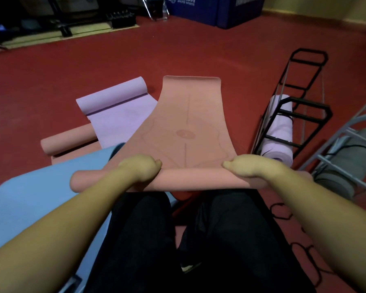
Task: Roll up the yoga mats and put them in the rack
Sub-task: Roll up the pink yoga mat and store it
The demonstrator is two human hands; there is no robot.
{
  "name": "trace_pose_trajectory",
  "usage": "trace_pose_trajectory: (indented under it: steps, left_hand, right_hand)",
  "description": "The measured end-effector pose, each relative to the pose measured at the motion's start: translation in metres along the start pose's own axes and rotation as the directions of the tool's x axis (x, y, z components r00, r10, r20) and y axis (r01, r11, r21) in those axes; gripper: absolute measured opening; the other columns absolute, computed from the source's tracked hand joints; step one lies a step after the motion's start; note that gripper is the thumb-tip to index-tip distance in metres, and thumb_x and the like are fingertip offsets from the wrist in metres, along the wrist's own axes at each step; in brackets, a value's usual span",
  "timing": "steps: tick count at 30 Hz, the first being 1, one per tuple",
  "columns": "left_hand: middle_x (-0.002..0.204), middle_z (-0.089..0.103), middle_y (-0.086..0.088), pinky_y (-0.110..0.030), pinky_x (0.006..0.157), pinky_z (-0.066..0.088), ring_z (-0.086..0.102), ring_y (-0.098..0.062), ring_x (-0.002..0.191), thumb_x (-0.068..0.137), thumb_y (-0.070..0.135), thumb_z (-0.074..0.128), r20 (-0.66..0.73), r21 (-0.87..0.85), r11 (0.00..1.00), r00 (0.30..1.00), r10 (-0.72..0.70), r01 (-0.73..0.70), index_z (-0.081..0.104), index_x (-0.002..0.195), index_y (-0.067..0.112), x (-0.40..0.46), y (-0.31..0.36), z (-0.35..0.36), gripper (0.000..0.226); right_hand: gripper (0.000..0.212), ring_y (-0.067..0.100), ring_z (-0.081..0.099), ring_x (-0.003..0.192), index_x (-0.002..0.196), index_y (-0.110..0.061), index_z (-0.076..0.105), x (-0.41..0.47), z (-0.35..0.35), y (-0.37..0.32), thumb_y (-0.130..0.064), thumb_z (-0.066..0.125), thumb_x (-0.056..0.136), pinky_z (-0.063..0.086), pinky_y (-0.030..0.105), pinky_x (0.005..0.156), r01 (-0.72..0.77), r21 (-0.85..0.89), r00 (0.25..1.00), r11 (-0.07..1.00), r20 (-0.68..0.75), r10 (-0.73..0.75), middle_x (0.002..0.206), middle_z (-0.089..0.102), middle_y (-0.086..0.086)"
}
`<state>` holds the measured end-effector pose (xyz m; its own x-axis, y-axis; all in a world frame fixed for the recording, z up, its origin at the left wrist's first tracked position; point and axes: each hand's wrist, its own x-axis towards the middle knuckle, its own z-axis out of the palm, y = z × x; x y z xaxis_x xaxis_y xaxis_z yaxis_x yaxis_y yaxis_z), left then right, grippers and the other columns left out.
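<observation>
From the head camera, the pink mat (188, 123) lies stretched out on the red floor (93, 66) straight ahead of the kneeling person, its near end already wound into a thin roll (188, 178) just in front of the knees. The left hand (142, 168) and right hand (243, 167) sit on top of that roll, one toward each side of the middle, fingers curled over it and gripping the roll. Most of the mat is not yet rolled, so the job on this one looks barely begun. The mat looks soft and bendy, light enough for one person, with a matte face that should grip and not slide; a roll this slim will likely sag or skew at the free ends, so holding it well apart and pushing evenly seems wise. To the left lie a lilac mat (123, 121), curled at its far end, another pink mat (68, 140) partly rolled beneath it, and a blue mat (30, 199) beside the left arm. To the right stands the black rack (300, 106) with a pale rolled mat (281, 132) already in it; beyond it a grey rack (344, 144) holds a grey roll (351, 157).
</observation>
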<state>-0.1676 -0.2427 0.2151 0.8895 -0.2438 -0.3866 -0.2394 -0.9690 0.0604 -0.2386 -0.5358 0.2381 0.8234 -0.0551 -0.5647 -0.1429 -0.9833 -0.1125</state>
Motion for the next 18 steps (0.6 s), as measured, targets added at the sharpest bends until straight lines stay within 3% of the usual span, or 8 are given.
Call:
trace_pose_trajectory:
  steps: [5,7,9,12,15,18]
  left_hand:
    - [0.137,0.056,-0.013,-0.041,0.106,0.039,0.053,-0.031,0.119,0.101,0.044,0.025,0.152,-0.062,0.998,0.988,-0.011,0.02,0.06,0.128,0.01,0.005,-0.003,0.013,0.055]
    - [0.138,0.056,-0.013,-0.039,0.106,0.039,0.053,-0.03,0.12,0.101,0.044,0.027,0.177,-0.1,0.995,0.984,-0.013,0.031,0.06,0.129,0.011,0.007,-0.001,0.012,0.054]
    - [0.14,0.053,-0.014,-0.036,0.104,0.037,0.051,-0.031,0.124,0.103,0.041,0.029,0.203,-0.127,0.991,0.979,-0.012,0.038,0.057,0.132,0.008,0.007,0.004,0.01,0.052]
    - [0.142,0.051,-0.014,-0.035,0.103,0.034,0.048,-0.03,0.127,0.103,0.04,0.032,0.228,-0.16,0.985,0.973,-0.021,0.059,0.055,0.135,0.008,0.011,0.005,0.01,0.05]
    - [0.142,0.052,-0.011,-0.037,0.103,0.034,0.048,-0.029,0.126,0.101,0.042,0.035,0.259,-0.197,0.976,0.965,-0.039,0.093,0.056,0.133,0.012,0.013,0.004,0.007,0.049]
    - [0.132,0.056,-0.01,-0.035,0.093,0.037,0.051,-0.027,0.111,0.1,0.038,0.037,0.292,-0.236,0.966,0.956,-0.033,0.105,0.061,0.119,0.016,0.013,0.004,0.003,0.038]
  right_hand:
    - [0.048,0.029,0.042,0.13,0.133,-0.011,0.056,0.003,0.022,0.0,-0.039,0.027,0.105,0.031,0.031,0.102,0.023,0.035,0.998,0.999,-0.055,-0.021,0.139,0.05,0.016]
    - [0.04,0.031,0.052,0.117,0.108,-0.015,0.064,0.007,0.034,0.005,-0.041,0.035,0.102,0.039,0.034,0.089,0.016,0.08,0.979,0.997,-0.205,0.001,0.126,0.06,0.015]
    - [0.029,0.031,0.059,0.101,0.083,-0.019,0.059,0.005,0.044,0.006,-0.039,0.043,0.096,0.039,0.034,0.07,-0.012,0.075,0.908,0.997,-0.416,0.042,0.107,0.067,0.011]
    - [0.044,0.033,0.062,0.084,0.07,-0.012,0.06,-0.002,0.059,0.004,-0.042,0.035,0.091,0.037,0.035,0.06,-0.005,0.055,0.738,0.998,-0.674,0.04,0.082,0.067,0.011]
    - [0.044,0.033,0.058,0.076,0.065,-0.013,0.059,-0.011,0.08,0.005,-0.041,0.037,0.089,0.042,0.04,0.062,0.061,0.016,0.629,0.998,-0.777,-0.026,0.07,0.061,0.007]
    - [0.043,0.031,0.057,0.079,0.076,-0.014,0.066,-0.015,0.093,0.005,-0.045,0.042,0.091,0.043,0.04,0.069,0.033,-0.032,0.605,0.999,-0.795,-0.045,0.077,0.061,0.004]
